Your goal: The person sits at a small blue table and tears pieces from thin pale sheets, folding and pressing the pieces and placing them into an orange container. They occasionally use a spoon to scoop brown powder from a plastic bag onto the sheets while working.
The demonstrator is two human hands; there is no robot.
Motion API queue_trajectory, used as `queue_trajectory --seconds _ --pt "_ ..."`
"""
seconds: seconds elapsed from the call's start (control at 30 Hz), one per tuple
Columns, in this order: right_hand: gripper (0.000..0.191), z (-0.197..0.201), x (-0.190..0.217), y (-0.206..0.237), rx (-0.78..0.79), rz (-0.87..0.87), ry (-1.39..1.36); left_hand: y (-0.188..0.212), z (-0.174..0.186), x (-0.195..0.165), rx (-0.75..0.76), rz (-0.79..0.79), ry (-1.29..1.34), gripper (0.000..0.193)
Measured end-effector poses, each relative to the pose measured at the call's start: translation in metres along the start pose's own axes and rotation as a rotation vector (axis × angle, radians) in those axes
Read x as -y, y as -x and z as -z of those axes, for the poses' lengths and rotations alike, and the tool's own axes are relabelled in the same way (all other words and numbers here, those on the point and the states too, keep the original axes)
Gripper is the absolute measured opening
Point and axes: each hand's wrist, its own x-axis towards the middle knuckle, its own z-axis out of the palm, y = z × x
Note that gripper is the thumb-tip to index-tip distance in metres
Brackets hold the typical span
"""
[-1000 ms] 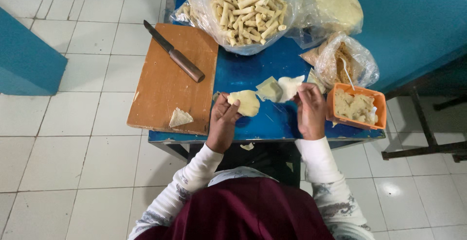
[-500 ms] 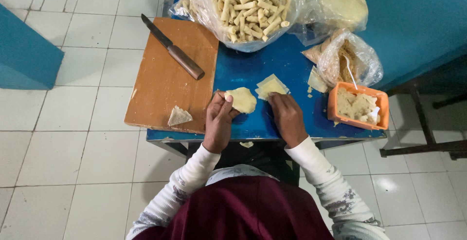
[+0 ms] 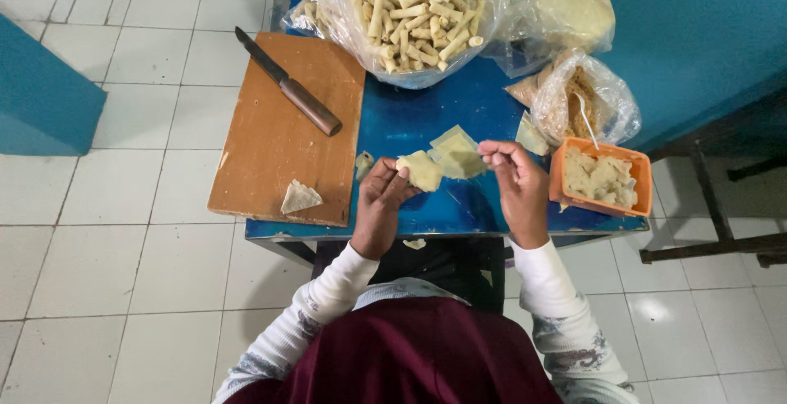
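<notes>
- Step in hand: a pale dough wrapper (image 3: 423, 171) is gripped in the left hand (image 3: 379, 207), fingers curled about its near edge. It is lifted just above the blue table (image 3: 410, 125), near the front edge.
- The right hand (image 3: 518, 184) is pinched at thumb and fingertips, just beside a second flat wrapper (image 3: 456, 153) on the table. Whether it has hold of that sheet's corner or only a scrap, I cannot tell.
- Judged stage: wrapping or folding one piece, with filling apparently taken from the orange tub (image 3: 602, 176) close by the right hand.
- Next move would call for both hands to close the sheet evenly, with a light pinch so that it does not tear.
- A bag of finished rolls (image 3: 414, 6) stands at the far side. A knife (image 3: 288, 84) lies idle on the wooden board (image 3: 279, 142), with one loose wrapper piece (image 3: 298, 197) beside it.
- Hidden: the left palm and any filling inside the wrapper. The contents of the clear bags (image 3: 586, 97) at the right are hard to make out, and the bag of rolls is cut off by the top of the frame.
</notes>
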Motion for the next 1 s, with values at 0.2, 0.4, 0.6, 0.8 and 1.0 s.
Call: queue_trajectory --seconds 0.2,0.4,0.6,0.8,1.0 --pt "0.026 -0.016 0.0 0.004 0.076 0.376 0.734 0.002 0.003 0.0 -0.04 -0.023 0.056 0.011" --pt "0.009 -0.019 -0.021 -0.006 0.089 0.366 0.764 0.004 0.006 -0.002 -0.088 -0.017 0.021 0.007" --pt "0.01 0.026 -0.049 -0.043 0.061 -0.209 -0.105 0.006 0.005 -0.008 -0.07 -0.047 -0.007 0.009" --pt "0.008 0.041 -0.057 -0.043 0.039 -0.413 -0.434 0.006 0.001 -0.009 -0.08 -0.041 0.006 0.008" --pt "0.006 0.01 -0.041 -0.034 -0.118 0.068 0.431 0.006 0.004 -0.008 -0.082 -0.039 0.011 0.008"
